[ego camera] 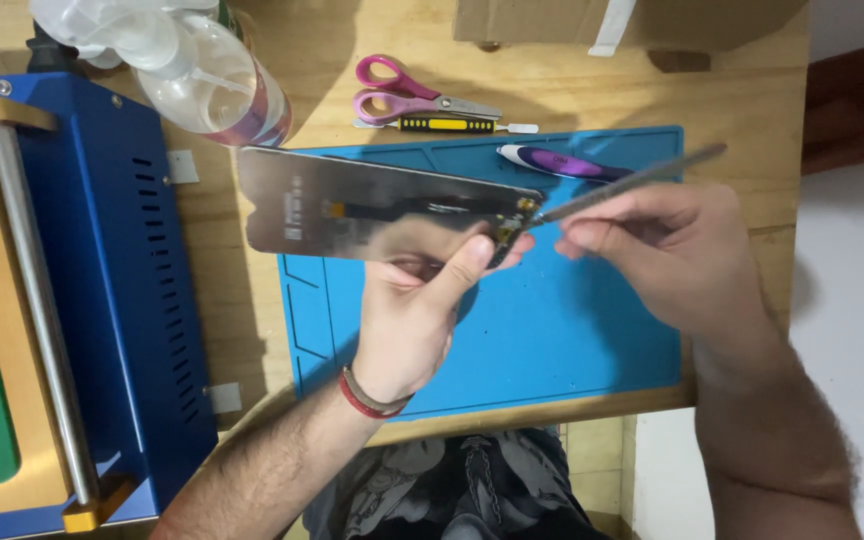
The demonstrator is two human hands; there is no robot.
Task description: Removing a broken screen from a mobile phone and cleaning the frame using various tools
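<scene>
Holding the screen panel (382,205), left hand (412,310); tweezers (632,180) touch its corner.

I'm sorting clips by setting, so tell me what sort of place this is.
Probably a small electronics repair bench. The left hand holds a phone screen panel while the right hand works tweezers at its edge, over a blue work mat beside a blue machine.
</scene>
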